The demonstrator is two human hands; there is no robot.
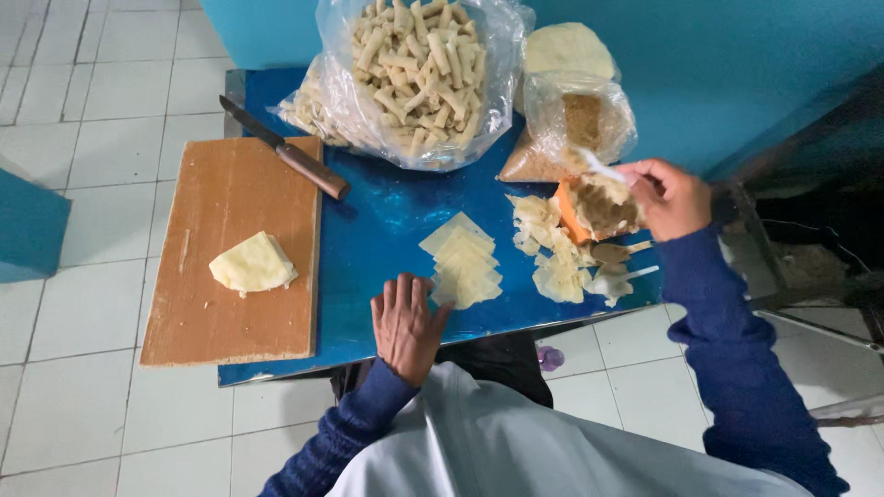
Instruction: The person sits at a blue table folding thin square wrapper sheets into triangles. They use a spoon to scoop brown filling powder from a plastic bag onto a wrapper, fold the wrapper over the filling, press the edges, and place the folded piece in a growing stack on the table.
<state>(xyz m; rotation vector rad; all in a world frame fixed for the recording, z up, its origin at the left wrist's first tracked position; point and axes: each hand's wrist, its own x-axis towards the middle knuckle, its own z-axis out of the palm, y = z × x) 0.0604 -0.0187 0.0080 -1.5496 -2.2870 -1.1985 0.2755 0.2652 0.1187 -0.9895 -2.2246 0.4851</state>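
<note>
Bare blue table (387,216) lies open between the wooden cutting board (235,248) and the stack of thin square wrappers (465,262); the knife (285,152) bars its far end, with the big bag of rolled pieces (419,74) behind. Right side is crowded: orange bowl (599,207), scraps (557,271), spoon (617,250)

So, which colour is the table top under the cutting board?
Blue; the table top shows best in the head view.

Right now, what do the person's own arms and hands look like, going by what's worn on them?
Both arms are covered by long dark blue knit sleeves reaching the wrists. The left hand and right hand are bare: no gloves, and no rings or watch that I can make out. A pale grey garment covers the torso.
</note>
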